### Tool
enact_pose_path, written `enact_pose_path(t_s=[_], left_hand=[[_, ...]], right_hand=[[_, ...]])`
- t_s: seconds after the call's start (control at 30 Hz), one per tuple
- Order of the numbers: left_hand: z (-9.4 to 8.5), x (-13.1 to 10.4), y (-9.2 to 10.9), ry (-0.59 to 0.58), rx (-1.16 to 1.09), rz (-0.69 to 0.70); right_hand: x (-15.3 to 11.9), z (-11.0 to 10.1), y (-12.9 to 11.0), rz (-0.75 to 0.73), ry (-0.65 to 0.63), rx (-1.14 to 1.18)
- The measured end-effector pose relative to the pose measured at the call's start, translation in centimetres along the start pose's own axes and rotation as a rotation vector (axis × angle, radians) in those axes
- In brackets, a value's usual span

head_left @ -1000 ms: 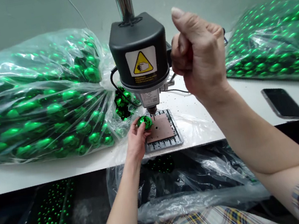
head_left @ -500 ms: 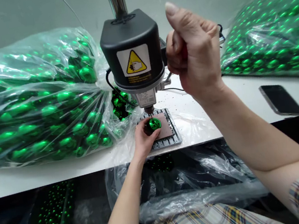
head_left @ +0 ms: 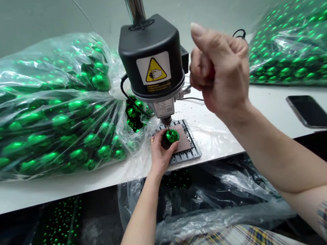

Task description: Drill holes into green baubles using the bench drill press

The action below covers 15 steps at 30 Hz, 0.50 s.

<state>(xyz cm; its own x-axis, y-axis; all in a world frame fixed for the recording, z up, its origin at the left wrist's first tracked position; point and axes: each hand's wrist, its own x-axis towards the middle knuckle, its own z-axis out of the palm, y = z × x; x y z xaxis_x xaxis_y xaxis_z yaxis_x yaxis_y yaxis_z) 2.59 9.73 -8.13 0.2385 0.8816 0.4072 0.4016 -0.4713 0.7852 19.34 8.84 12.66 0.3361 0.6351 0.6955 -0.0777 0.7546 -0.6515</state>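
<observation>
A shiny green ball (head_left: pixel 172 136) rests on a pinkish pad (head_left: pixel 185 137) on the slotted metal base (head_left: pixel 195 150) of a small drill press (head_left: pixel 151 58). My left hand (head_left: pixel 161 152) has its thumb and fingers closed around the ball from the left. The thin drill bit (head_left: pixel 168 128) reaches down to the ball's top; whether it has entered cannot be made out. Beside the motor housing, my right hand (head_left: pixel 223 69) is closed in a fist around the press's lever (head_left: pixel 187 89), whose grip is mostly hidden by the fingers.
A big clear bag of green balls (head_left: pixel 41 117) lies to the left, another bag (head_left: pixel 300 47) at the back right. Loose green balls (head_left: pixel 133 112) sit behind the press. A phone (head_left: pixel 310 111) lies on the white table (head_left: pixel 68 185). Below are an open plastic bag (head_left: pixel 222 220) and a bin (head_left: pixel 56 230).
My right hand has come down with the lever, and the bit is lower against the ball. My left hand keeps its hold. The whole view has shifted slightly.
</observation>
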Motion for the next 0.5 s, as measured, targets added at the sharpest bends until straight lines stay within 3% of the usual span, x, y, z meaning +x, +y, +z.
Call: enact_pose_path(t_s=[0.23, 0.5], left_hand=[[0.0, 0.0, 0.0, -0.011, -0.043, -0.045], [-0.1, 0.0, 0.2, -0.015, -0.024, -0.061]], right_hand=[[-3.4, -0.9, 0.6, -0.136, 0.015, -0.049], [-5.0, -1.5, 1.9, -0.248, -0.039, -0.004]])
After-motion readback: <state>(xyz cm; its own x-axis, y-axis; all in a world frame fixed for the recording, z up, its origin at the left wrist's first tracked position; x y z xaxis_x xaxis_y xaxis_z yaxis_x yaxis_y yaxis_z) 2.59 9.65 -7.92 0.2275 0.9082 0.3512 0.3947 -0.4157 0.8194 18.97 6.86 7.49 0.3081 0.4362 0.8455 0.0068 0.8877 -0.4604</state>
